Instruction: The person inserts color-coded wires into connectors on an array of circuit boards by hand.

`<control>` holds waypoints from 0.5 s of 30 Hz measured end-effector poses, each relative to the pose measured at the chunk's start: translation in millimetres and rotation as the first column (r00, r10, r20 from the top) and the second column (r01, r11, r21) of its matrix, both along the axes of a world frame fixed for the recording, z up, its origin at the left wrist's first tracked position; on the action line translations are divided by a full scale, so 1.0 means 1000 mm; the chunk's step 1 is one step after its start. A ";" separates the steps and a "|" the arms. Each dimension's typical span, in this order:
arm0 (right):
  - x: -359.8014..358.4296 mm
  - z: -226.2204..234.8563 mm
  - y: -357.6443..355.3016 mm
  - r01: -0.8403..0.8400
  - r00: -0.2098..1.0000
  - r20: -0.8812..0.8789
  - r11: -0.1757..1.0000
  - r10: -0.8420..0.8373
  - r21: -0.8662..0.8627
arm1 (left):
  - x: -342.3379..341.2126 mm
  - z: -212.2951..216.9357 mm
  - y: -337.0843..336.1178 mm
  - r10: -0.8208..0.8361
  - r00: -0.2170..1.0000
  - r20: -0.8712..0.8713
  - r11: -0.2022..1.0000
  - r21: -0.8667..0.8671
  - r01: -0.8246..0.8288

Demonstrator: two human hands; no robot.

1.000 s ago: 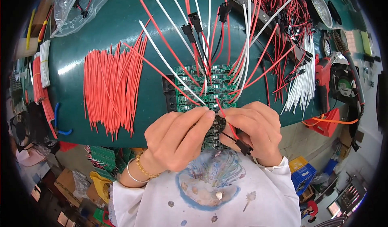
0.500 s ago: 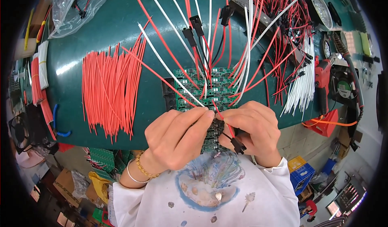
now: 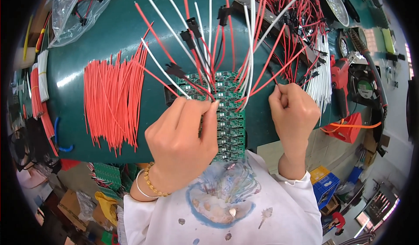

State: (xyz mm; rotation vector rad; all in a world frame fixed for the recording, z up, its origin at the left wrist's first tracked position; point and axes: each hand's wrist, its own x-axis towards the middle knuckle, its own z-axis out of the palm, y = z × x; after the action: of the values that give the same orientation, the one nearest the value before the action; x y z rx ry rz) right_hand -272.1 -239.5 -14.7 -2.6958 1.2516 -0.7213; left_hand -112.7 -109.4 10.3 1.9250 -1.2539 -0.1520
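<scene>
Several green circuit boards [image 3: 231, 127] lie in a block on the table in front of me, with red and white wires [image 3: 251, 49] rising from them. My left hand [image 3: 181, 131] is closed in a pinch at the boards' left side. Between its fingertips is a red-and-black connector lead [image 3: 198, 86], whose black plug points to the far left. My right hand [image 3: 294, 112] is closed to the right of the boards. A thin dark lead [image 3: 272, 73] runs into its fingertips; its held end is hidden.
Cut red wires [image 3: 113, 101] lie in a wide bundle at left. A heap of connector leads [image 3: 301, 22] and white wires [image 3: 321, 79] occupy the right. Beyond them are a red tool [image 3: 340, 81] and a small fan [image 3: 366, 90]. A plastic bag [image 3: 78, 16] lies far left.
My right hand has let go of the connector lead and moved right and away from me, to another lead. My left hand now holds the first lead, its plug swung to the far left.
</scene>
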 end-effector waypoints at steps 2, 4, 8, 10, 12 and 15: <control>0.000 -0.002 -0.003 -0.022 1.000 0.010 1.000 0.022 0.010 | 0.001 0.006 0.006 -0.010 0.999 0.033 1.000 0.005 0.009; -0.002 0.006 0.003 0.060 0.985 0.147 0.983 -0.086 0.175 | -0.003 0.011 0.014 -0.080 0.996 -0.045 0.996 -0.035 0.079; -0.013 0.030 0.026 0.052 0.852 0.392 0.802 -0.346 0.595 | -0.024 0.012 0.012 -0.281 0.934 -0.219 0.957 -0.139 0.256; -0.013 0.039 0.039 -0.063 0.794 0.473 0.723 -0.381 0.688 | -0.038 0.006 0.002 -0.331 0.905 -0.267 0.937 -0.203 0.283; -0.015 0.039 0.051 -0.220 0.740 0.587 0.707 -0.328 0.672 | -0.045 -0.001 -0.003 -0.349 0.881 -0.319 0.925 -0.268 0.269; -0.020 0.026 0.050 -0.395 0.690 0.709 0.743 -0.150 0.541 | -0.043 -0.009 0.003 -0.460 0.849 -0.259 0.868 -0.329 0.371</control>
State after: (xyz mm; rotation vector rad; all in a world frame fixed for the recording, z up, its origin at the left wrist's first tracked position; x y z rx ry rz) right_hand -291.9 -189.2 11.3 -1.6100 0.8402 -0.9459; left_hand -155.8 -106.6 1.7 1.3044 -1.3678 -0.4868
